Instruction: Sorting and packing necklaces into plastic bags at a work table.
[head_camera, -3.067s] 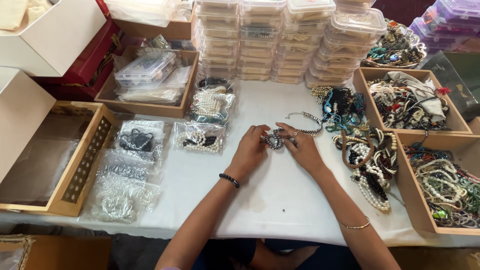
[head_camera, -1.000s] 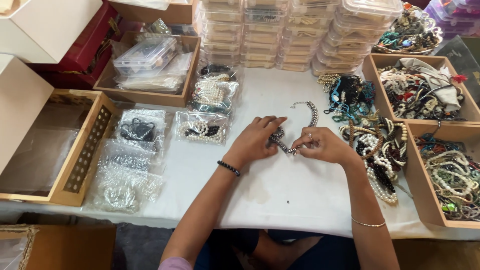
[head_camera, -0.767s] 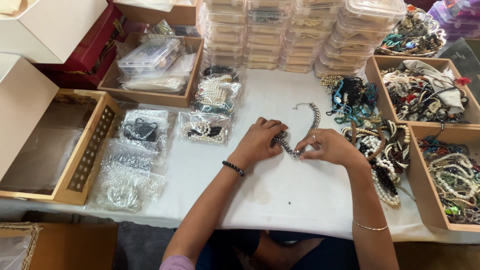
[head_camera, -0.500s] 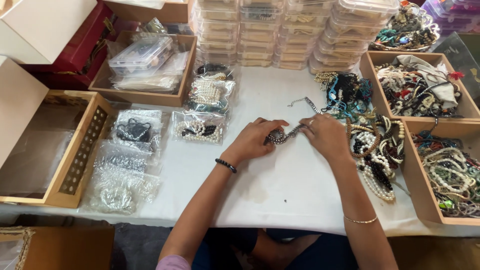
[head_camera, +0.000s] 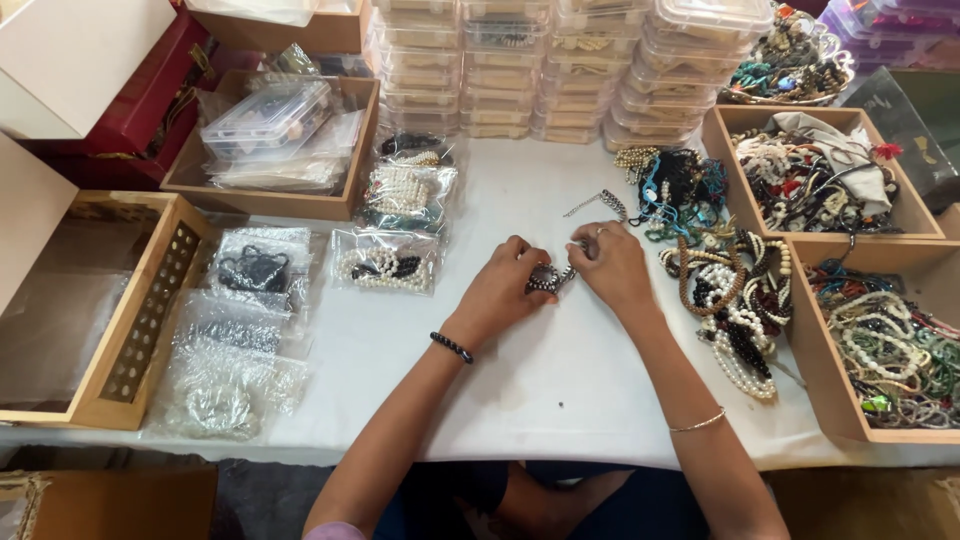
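1. Stacks of clear lidded plastic boxes (head_camera: 560, 70) line the back of the white table (head_camera: 560, 390). Clear plastic bags of bead jewellery (head_camera: 385, 265) lie left of centre, beside an open wooden tray (head_camera: 150, 320).
2. On the right, wooden boxes of tangled necklaces (head_camera: 880, 340) and a loose bead pile (head_camera: 730, 290) crowd the hands.
3. Left hand (head_camera: 500, 290) and right hand (head_camera: 612, 268) are both curled narrow, pinching a dark silvery beaded bracelet (head_camera: 548, 279) mid-table between them.
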